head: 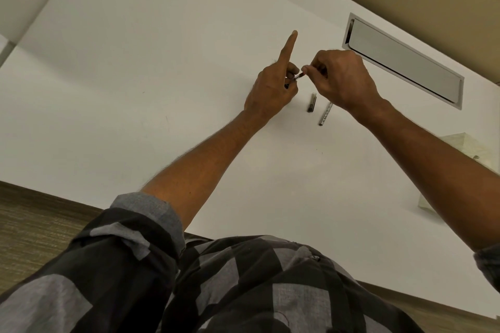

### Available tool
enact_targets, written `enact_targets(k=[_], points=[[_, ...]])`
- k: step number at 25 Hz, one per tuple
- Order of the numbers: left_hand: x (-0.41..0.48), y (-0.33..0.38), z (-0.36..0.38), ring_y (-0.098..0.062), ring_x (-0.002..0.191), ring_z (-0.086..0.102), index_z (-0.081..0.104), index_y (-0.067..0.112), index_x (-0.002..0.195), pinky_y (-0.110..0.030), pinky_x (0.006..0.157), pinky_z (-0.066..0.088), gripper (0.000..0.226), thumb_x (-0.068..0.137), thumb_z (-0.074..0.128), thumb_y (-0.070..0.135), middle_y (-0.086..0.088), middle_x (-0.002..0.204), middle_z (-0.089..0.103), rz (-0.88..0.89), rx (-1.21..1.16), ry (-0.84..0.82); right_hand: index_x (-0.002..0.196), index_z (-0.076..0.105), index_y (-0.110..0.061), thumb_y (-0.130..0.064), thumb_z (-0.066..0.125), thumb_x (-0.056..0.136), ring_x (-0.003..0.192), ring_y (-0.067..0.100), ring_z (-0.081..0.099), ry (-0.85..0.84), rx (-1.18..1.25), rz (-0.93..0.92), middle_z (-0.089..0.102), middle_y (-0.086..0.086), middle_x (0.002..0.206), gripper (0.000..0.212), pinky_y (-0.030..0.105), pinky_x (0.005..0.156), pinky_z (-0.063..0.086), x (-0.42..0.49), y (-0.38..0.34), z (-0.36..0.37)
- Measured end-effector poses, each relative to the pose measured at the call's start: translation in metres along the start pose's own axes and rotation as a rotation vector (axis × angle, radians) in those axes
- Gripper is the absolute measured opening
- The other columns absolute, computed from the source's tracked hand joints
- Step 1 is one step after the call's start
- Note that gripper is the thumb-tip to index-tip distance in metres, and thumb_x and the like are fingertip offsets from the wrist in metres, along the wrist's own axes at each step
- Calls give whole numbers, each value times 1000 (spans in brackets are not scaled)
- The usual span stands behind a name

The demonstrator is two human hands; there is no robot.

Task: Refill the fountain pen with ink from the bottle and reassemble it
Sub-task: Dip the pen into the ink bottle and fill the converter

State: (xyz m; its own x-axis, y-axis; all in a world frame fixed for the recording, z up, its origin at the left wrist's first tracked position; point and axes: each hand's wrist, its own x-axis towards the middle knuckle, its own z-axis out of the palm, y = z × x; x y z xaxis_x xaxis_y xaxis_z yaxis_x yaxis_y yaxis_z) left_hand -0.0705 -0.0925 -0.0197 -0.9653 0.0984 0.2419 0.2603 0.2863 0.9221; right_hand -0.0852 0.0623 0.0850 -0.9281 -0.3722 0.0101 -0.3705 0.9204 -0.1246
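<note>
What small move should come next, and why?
Probably press the small metallic pen piece home: the left hand and right hand pinch it between them, while the slim silver barrel and short dark cap lie loose nearby.

Held pen part [298, 77] mostly hidden by fingers [315, 70]; box [464, 146] behind forearm [433, 151].

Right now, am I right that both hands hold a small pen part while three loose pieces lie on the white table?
The head view shows two loose pieces, not three, a short dark piece and a slim silver piece, on the white table. The left hand and right hand do hold the small pen part.
</note>
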Motion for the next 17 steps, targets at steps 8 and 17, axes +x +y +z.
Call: enact_targets(k=[8,17], points=[[1,3,-1,-11,77,71,15,9,161,-28,84,60,93,86,69,6,0,91,76,38,35,23,109,70,-13,-47,63,99,83,18,68,-28,43,-30,73,3,98,36,36,74,58,0,1,-3],[0,6,-4,-9,78,69,9,15,162,-29,79,61,98,84,68,6,3,90,73,2,23,5,102,72,-10,-33,62,101,81,25,68,-22,-7,-44,74,8,93,25,45,76,59,2,0,-4]])
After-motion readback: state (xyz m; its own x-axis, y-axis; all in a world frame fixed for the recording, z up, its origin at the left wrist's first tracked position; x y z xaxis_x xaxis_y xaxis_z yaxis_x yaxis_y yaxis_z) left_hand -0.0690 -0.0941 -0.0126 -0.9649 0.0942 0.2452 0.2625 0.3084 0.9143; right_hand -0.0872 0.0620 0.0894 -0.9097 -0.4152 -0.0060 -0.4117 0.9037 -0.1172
